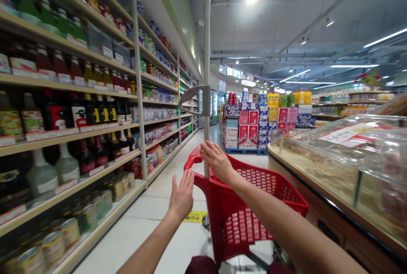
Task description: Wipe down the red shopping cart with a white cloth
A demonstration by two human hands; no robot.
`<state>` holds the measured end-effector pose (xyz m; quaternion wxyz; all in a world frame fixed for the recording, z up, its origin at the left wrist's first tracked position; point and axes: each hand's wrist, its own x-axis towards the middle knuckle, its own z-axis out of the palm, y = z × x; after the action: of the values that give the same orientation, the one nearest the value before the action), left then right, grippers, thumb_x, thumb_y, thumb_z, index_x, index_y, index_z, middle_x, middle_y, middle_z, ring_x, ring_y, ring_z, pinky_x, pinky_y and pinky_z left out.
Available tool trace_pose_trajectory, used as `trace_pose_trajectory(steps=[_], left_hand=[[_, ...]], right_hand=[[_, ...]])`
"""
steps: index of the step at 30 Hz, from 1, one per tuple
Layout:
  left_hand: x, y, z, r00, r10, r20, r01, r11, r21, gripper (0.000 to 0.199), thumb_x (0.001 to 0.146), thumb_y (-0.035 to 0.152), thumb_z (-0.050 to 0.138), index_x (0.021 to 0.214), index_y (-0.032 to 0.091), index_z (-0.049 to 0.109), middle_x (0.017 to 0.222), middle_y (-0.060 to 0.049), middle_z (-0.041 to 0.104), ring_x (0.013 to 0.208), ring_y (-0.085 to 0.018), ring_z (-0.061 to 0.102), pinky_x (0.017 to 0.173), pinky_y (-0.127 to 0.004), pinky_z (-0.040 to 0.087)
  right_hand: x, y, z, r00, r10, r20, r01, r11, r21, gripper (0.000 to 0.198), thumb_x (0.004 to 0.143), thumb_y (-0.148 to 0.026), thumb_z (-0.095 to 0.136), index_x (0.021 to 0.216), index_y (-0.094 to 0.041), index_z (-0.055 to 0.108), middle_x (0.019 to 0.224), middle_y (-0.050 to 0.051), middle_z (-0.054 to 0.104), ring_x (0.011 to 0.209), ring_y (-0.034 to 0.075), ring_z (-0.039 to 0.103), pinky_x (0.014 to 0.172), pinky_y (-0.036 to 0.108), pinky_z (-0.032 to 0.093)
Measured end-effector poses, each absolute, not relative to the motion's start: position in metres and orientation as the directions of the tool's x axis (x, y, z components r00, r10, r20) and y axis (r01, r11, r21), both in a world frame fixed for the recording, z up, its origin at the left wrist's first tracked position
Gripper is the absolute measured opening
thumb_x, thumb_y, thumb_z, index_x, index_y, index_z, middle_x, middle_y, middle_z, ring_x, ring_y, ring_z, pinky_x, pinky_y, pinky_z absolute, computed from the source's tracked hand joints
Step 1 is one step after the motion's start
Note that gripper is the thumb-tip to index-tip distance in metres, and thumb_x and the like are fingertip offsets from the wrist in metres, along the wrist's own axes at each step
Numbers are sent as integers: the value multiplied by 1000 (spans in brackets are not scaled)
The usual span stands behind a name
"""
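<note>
Your left hand point(182, 197) lay flat, fingers outstretched, fingertips at the red handle point(192, 159); your right hand point(218, 161) was likewise extended, neither clamped. The one cart point(237, 223) stood at one o'clock: both hands were at it, a wrapped grip seemingly not yet made. One pole point(207, 53) rose at twelve above one yellow floor sign point(195, 217); bottle shelves point(140, 91), goods too many to count, stood at ten.

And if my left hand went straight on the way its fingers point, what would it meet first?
Your left hand would likely meet the red shopping cart handle first; its fingers may already touch it, though depth is unclear.
</note>
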<state>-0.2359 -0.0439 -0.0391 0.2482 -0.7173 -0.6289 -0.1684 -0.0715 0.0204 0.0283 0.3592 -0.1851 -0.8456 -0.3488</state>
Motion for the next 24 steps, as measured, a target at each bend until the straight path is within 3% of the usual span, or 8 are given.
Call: trace_pose_trajectory(steps=[4, 7, 9, 15, 21, 24], left_hand=[[-235, -46, -37, 163, 829, 535, 984, -95, -153, 71, 62, 11, 36, 131, 10, 23, 140, -9, 19, 129, -21, 18, 103, -55, 8], [-235, -47, -36, 162, 830, 533, 983, -87, -163, 71, 62, 12, 36, 131, 9, 23, 140, -9, 19, 129, -22, 18, 103, -55, 9], [-235, -46, -36, 165, 825, 541, 981, -82, -175, 70, 62, 13, 37, 131, 9, 25, 140, -9, 20, 129, -23, 19, 103, -54, 10], [-234, -44, -39, 181, 761, 622, 975, -58, -213, 68, 62, 13, 37, 129, 10, 30, 138, -9, 26, 128, -23, 23, 103, -53, 10], [-225, -48, -48, 233, 736, 636, 963, -84, -256, 63, 64, 15, 37, 127, 10, 33, 137, -10, 29, 127, -21, 25, 104, -50, 8], [-209, -46, -61, 332, 702, 631, 936, -162, -312, 61, 68, 19, 38, 129, 12, 31, 138, -8, 27, 128, -19, 22, 105, -48, 6]], right_hand=[[-71, 15, -32, -711, 70, 699, 503, 745, 438, 37, 86, -12, 36, 122, -12, 45, 128, 6, 45, 126, 21, 25, 103, 39, 30], [-55, -2, -118, -741, 130, 659, 484, 784, 389, 33, 86, -15, 39, 117, -13, 50, 118, 6, 54, 120, 20, 37, 100, 35, 35], [-47, -10, -146, -741, 147, 655, 468, 813, 348, 31, 86, -18, 41, 114, -15, 53, 111, 5, 59, 115, 17, 43, 98, 30, 37], [-55, -11, -97, -541, 202, 816, 600, 773, 207, 36, 86, -11, 36, 119, -17, 49, 124, 5, 50, 125, 20, 28, 101, 39, 32], [-36, -14, -144, -660, 250, 708, 538, 816, 213, 30, 85, -18, 44, 112, -18, 55, 112, 3, 59, 115, 17, 43, 97, 32, 38], [-32, -12, -132, -499, 307, 811, 645, 757, 110, 31, 85, -14, 41, 113, -20, 54, 119, 5, 54, 121, 19, 36, 97, 38, 37]])
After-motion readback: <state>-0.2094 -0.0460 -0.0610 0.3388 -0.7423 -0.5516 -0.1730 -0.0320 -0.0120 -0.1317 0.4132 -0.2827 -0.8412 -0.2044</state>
